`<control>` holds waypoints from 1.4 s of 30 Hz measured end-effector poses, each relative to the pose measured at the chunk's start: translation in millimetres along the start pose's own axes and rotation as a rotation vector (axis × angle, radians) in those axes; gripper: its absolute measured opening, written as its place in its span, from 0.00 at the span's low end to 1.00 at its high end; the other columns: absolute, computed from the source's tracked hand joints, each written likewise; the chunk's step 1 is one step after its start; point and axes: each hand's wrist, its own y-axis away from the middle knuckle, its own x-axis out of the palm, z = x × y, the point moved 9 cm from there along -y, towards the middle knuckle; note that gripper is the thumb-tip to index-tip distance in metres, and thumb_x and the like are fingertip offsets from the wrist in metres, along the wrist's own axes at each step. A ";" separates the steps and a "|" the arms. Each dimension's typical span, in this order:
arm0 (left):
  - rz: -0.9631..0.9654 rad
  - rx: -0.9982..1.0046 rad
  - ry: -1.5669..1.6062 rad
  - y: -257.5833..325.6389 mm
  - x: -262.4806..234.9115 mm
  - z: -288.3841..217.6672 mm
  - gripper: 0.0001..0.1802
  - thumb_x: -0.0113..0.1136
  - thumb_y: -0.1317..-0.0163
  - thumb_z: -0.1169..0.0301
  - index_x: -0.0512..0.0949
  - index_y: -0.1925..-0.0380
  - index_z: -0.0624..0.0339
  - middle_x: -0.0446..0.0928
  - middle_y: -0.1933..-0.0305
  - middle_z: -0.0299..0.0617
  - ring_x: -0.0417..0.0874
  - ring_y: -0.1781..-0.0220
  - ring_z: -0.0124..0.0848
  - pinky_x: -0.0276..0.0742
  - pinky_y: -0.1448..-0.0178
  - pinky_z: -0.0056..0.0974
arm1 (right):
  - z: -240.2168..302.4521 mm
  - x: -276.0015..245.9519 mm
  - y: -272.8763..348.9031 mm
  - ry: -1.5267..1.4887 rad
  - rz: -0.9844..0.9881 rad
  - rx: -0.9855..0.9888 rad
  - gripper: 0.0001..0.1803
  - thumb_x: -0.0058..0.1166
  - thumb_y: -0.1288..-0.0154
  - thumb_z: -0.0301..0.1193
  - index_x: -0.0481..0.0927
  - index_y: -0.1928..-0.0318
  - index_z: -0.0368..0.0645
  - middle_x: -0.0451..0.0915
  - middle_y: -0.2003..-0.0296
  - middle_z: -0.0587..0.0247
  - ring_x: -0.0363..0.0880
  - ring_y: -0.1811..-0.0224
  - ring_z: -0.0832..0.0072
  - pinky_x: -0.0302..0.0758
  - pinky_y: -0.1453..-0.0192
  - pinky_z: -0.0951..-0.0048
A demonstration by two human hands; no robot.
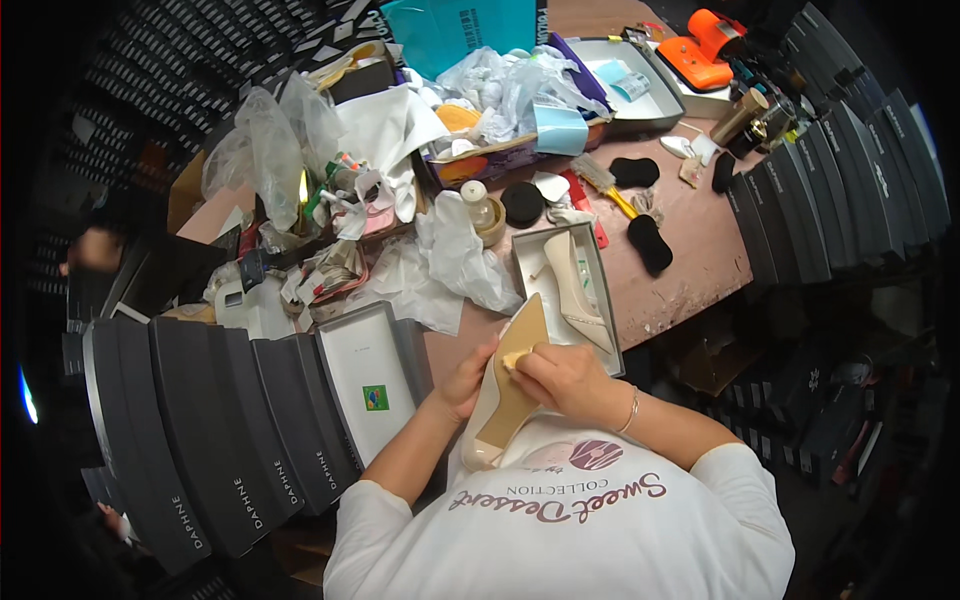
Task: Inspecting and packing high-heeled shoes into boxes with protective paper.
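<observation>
My left hand [468,381] is wrapped round the side of a cream shoe [502,405], whose tan sole faces up. It is tilted close against my shirt, toe end toward me. Pinched in the fingers of my right hand [574,384] is a small pale-yellow piece [513,359], pressed on the middle of that sole; whether it is sponge or rubber I cannot tell. Just beyond, a matching cream high-heeled shoe [570,284] lies on its side in an open grey shoebox [617,352].
Closed dark shoeboxes [215,430] line the left, beside an upright white-lined lid [350,350]. More boxes [835,190] stand at the right. On the pink table [690,270] are a brush [605,182], black sponges [650,243], a bottle [480,208], crumpled plastic [465,255] and an orange tape dispenser [697,62].
</observation>
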 end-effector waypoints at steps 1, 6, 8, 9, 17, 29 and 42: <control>0.100 -0.016 -0.029 -2.2 4.6 2.5 0.35 0.41 0.31 0.44 0.62 0.35 0.59 0.71 0.40 0.46 0.75 0.40 0.38 0.70 0.36 0.44 | -3.1 2.1 3.9 0.015 -0.013 0.016 0.09 0.59 0.42 0.31 0.73 0.70 0.43 0.70 0.79 0.62 0.74 0.80 0.66 0.70 0.78 0.69; 0.058 0.011 -0.008 -12.4 30.9 23.7 0.36 0.39 0.32 0.42 0.58 0.34 0.57 0.70 0.41 0.46 0.75 0.42 0.34 0.73 0.40 0.38 | -8.8 -3.5 26.6 0.090 -0.043 0.024 0.09 0.59 0.42 0.30 0.73 0.72 0.43 0.69 0.80 0.63 0.74 0.81 0.67 0.69 0.79 0.67; 0.029 0.030 -0.077 -12.1 25.9 26.6 0.37 0.39 0.32 0.41 0.58 0.34 0.57 0.70 0.41 0.46 0.74 0.42 0.34 0.73 0.40 0.38 | -22.8 -5.0 21.2 0.033 -0.090 0.041 0.09 0.58 0.41 0.31 0.71 0.72 0.44 0.70 0.79 0.63 0.74 0.80 0.65 0.71 0.78 0.67; 0.046 0.034 -0.121 -10.9 24.0 26.9 0.37 0.39 0.32 0.41 0.58 0.34 0.56 0.69 0.41 0.45 0.73 0.41 0.34 0.72 0.40 0.38 | -32.4 -6.0 19.9 0.011 -0.112 0.058 0.09 0.57 0.40 0.32 0.71 0.72 0.44 0.71 0.79 0.63 0.74 0.80 0.65 0.71 0.78 0.67; -0.014 0.117 -0.136 3.0 17.5 21.0 0.37 0.38 0.31 0.42 0.56 0.32 0.57 0.67 0.38 0.43 0.69 0.37 0.33 0.66 0.35 0.38 | -6.5 13.9 20.2 -0.078 0.040 0.130 0.10 0.57 0.43 0.33 0.70 0.73 0.45 0.72 0.78 0.59 0.74 0.80 0.57 0.72 0.77 0.62; -0.113 0.264 -0.364 3.5 12.7 17.7 0.34 0.34 0.28 0.45 0.58 0.35 0.59 0.70 0.42 0.43 0.73 0.43 0.28 0.70 0.43 0.32 | -59.7 -1.4 -4.2 0.040 -0.186 0.196 0.08 0.56 0.42 0.31 0.70 0.72 0.46 0.72 0.81 0.62 0.75 0.80 0.61 0.71 0.77 0.65; -0.004 0.073 -0.127 3.6 8.4 25.5 0.37 0.36 0.31 0.42 0.61 0.36 0.62 0.69 0.39 0.48 0.72 0.38 0.36 0.68 0.35 0.40 | -19.5 10.8 33.2 0.076 0.098 0.039 0.10 0.56 0.48 0.31 0.70 0.67 0.44 0.71 0.79 0.66 0.76 0.80 0.69 0.70 0.82 0.68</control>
